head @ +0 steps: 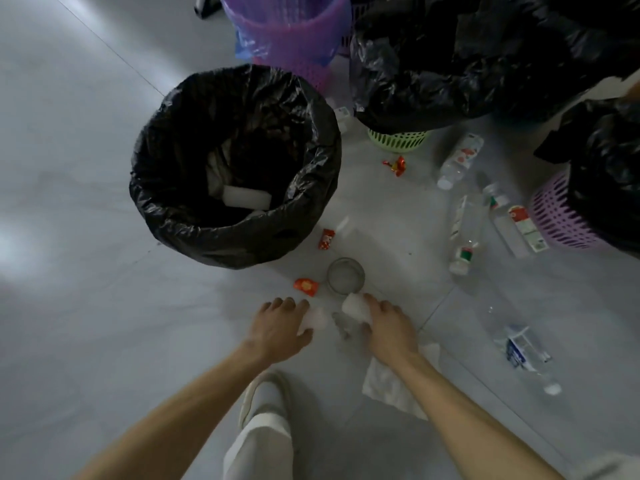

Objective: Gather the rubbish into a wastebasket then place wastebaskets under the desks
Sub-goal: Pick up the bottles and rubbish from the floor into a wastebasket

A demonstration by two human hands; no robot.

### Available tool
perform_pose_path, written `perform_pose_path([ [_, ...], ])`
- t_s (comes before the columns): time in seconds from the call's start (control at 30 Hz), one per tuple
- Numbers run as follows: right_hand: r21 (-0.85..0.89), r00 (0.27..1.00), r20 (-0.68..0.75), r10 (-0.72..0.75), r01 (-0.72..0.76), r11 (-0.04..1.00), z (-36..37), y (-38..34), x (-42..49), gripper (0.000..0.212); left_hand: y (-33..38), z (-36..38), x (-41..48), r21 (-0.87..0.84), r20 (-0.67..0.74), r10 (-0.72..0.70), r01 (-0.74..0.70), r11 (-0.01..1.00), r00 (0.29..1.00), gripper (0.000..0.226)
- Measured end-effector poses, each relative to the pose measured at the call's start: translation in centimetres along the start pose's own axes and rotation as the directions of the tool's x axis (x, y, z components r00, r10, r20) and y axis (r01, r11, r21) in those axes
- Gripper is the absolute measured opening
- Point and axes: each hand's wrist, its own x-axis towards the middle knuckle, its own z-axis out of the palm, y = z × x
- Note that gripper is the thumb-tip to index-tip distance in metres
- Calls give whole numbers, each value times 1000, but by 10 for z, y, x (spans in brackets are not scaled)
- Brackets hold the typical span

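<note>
Below wastebasket (221,233) rim, hands (278,329) (389,329) holding white pieces (355,306)

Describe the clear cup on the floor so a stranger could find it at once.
Find the large black-lined wastebasket. On the floor just nearer the person, beyond the right hand and the white lump it grips, stands a clear cup, mouth up. The red wrappers beside it are small and opaque; it alone there is round and see-through.

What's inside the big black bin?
Inside the black-lined wastebasket lie a few white blocks, maybe foam, near the bottom. The blocks and deep shadow cover whatever lies beneath them, so the rest cannot be seen.
</note>
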Motion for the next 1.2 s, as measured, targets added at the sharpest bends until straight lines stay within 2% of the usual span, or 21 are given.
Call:
perform_pose_path([
  [0.1,389,995,-32,98,-78,918,-42,-6,-11,46,11,-46,-22,-151,-36,17,-22,988,999,58],
  [0.23,685,978,-128,167,-35,728,-114,-29,-21,32,17,-118,-44,-256,-277,-11,-63,965,961,52],
  [0.3,777,962,-224,158,78,625,-159,-52,-21,25,12,-156,-55,-336,-427,-98,-57,940,899,54],
  [0.37,823,941,-310,137,194,533,-201,-76,-20,22,5,-189,-61,-442,-558,-241,-39,896,794,54],
  [0.43,834,930,-359,76,284,473,-235,-102,-16,21,-8,-214,-61,-515,-609,-376,12,857,699,54],
  [0.47,833,927,-373,41,316,454,-246,-114,-12,20,-17,-223,-57,-550,-595,-430,46,834,679,54],
  [0.53,818,919,-394,-25,363,446,-263,-138,0,19,-37,-237,-48,-639,-503,-521,109,761,690,58],
  [0.63,789,925,-364,-107,368,493,-276,-164,18,26,-60,-247,-39,-701,-386,-575,176,691,722,65],
  [0.77,817,955,-260,-140,295,496,-269,-165,26,44,-68,-239,-32,-729,-359,-600,186,658,715,58],
  [0.83,832,968,-228,-108,251,494,-256,-150,18,40,-59,-225,-34,-718,-408,-583,147,680,703,48],
  [0.93,804,978,-206,-21,181,566,-223,-111,3,29,-27,-193,-42,-556,-632,-424,1,831,649,28],
  [0.97,786,981,-192,18,143,602,-207,-95,-2,26,-16,-179,-43,-476,-683,-334,-49,878,650,22],
  [1.03,756,986,-134,96,39,653,-166,-60,-16,25,4,-139,-34,-338,-665,-147,-119,934,733,19],
  [1.1,693,986,-72,147,-57,718,-124,-28,-30,32,15,-96,-20,-243,-505,-3,-139,960,863,20],
  [1.17,547,981,36,192,-180,818,-79,2,-41,45,26,-57,-1,-221,-263,35,-96,971,964,22],
  [1.2,480,976,87,200,-217,850,-63,11,-42,51,26,-45,8,-229,-158,11,-48,972,987,26],
])
